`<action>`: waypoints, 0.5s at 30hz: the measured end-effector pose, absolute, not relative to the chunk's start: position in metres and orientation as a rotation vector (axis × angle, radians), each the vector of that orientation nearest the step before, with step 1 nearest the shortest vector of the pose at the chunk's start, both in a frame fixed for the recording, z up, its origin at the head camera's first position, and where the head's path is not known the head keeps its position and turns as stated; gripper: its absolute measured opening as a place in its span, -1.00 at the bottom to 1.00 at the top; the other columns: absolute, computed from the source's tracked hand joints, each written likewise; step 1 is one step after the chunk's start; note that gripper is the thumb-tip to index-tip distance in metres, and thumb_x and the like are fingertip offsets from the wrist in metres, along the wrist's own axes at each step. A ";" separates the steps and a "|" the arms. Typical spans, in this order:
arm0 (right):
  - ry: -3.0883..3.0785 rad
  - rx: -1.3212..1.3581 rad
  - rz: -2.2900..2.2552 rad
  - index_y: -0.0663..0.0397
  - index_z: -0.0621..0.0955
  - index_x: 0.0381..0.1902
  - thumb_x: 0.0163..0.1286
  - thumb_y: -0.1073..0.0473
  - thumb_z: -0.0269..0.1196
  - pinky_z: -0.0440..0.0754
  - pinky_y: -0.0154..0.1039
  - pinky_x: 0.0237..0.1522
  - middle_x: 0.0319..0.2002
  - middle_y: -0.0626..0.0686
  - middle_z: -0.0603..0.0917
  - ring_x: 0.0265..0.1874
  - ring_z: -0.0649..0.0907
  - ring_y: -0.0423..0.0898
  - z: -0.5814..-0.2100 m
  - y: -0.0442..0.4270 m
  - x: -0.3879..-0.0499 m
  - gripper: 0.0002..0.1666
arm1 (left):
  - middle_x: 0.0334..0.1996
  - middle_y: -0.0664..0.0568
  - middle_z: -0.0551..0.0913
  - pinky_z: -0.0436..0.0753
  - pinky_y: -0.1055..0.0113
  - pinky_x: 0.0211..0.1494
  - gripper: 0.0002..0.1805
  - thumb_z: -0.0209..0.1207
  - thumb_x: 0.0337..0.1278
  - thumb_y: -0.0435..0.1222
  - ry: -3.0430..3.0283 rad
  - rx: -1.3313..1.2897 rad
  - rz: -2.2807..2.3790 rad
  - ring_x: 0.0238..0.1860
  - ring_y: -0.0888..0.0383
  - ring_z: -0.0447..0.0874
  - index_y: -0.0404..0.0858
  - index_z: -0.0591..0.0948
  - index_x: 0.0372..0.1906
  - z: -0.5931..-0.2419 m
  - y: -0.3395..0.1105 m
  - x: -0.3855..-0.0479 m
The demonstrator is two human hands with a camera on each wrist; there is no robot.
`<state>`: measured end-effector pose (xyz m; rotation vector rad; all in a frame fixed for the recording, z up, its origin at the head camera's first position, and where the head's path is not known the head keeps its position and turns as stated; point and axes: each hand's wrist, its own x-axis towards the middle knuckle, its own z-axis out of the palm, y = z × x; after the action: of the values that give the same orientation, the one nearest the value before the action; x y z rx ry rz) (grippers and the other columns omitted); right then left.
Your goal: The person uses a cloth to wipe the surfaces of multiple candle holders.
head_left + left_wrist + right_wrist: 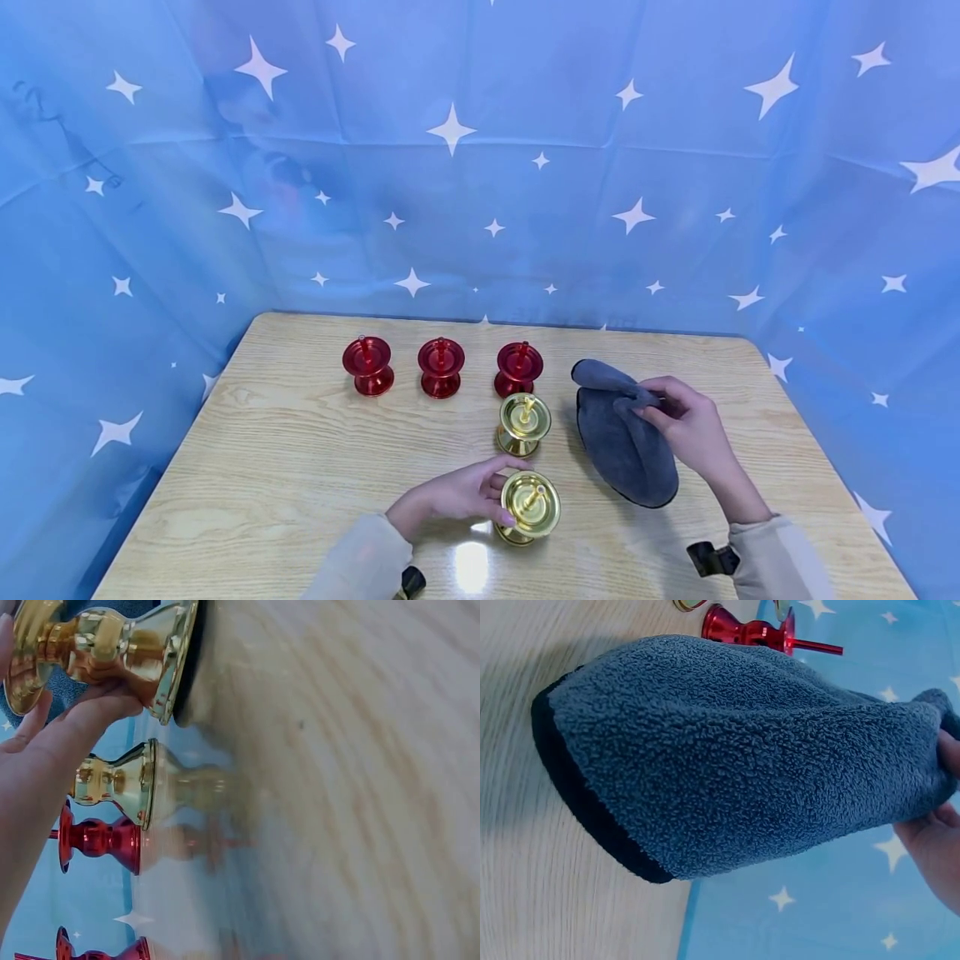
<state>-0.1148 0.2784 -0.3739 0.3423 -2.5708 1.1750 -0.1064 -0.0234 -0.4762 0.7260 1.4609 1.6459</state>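
"Pale fabric sleeves are showing nearest us. What are the hands doing?"

"The left hand is curving, half-closed, round a shiny gold pedestal holder at the near middle of the pale wood-grained table; I can't tell if its base is touching. The right hand is pinching a dark grey plush cloth."

"Beyond?"

"Another gold pedestal holder is standing just behind; three glossy red pedestal holders are lining the far side."
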 end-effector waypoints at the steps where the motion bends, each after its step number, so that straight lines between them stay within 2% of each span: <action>1: -2.574 0.339 1.175 0.25 0.59 -0.22 0.10 0.52 0.23 0.55 -0.44 -0.49 -0.36 -0.07 0.58 -0.49 0.57 -0.32 -0.374 0.278 -0.115 -0.74 | 0.03 -0.25 0.48 0.54 0.30 0.00 -0.28 0.12 0.00 -0.62 1.455 0.726 1.647 -0.05 0.13 0.55 -0.34 0.15 0.30 -0.477 -0.023 -0.106; 6: -2.592 0.328 1.176 0.26 0.59 -0.21 0.10 0.53 0.23 0.55 -0.42 -0.50 -0.35 0.05 0.59 -0.49 0.57 -0.31 -0.376 0.278 -0.115 -0.73 | 0.09 -0.26 0.43 0.49 0.30 0.07 -0.27 0.14 -0.06 -0.66 1.445 0.757 1.655 0.01 0.14 0.51 -0.39 0.17 0.28 -0.479 -0.022 -0.109; 9: -2.601 0.335 1.167 0.26 0.59 -0.21 0.10 0.53 0.22 0.56 -0.41 -0.50 -0.34 0.11 0.59 -0.49 0.57 -0.31 -0.378 0.278 -0.115 -0.73 | 0.11 -0.18 0.43 0.42 0.37 0.13 -0.32 0.19 -0.05 -0.59 1.572 0.772 1.619 0.05 0.19 0.46 -0.43 0.24 0.25 -0.477 -0.024 -0.114; 12: -2.598 0.348 1.168 0.27 0.59 -0.22 0.10 0.53 0.22 0.55 -0.41 -0.50 -0.35 0.10 0.59 -0.49 0.57 -0.30 -0.378 0.278 -0.115 -0.73 | -0.02 -0.11 0.51 0.45 0.41 0.07 -0.48 0.24 -0.01 -0.44 1.800 0.733 1.584 -0.04 0.21 0.50 -0.43 0.40 0.12 -0.474 -0.025 -0.121; 15: -2.597 0.358 1.164 0.26 0.59 -0.22 0.10 0.53 0.23 0.55 -0.41 -0.51 -0.35 0.10 0.59 -0.50 0.56 -0.30 -0.379 0.278 -0.116 -0.74 | -0.20 -0.08 0.58 0.53 0.36 -0.06 -0.59 0.29 -0.03 -0.31 2.042 0.624 1.608 -0.19 0.15 0.55 -0.42 0.50 -0.07 -0.473 -0.026 -0.130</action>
<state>-0.1156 0.2778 -0.3788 0.3579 -2.5971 1.1644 -0.1296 -0.0261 -0.4730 0.6237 2.0419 1.6085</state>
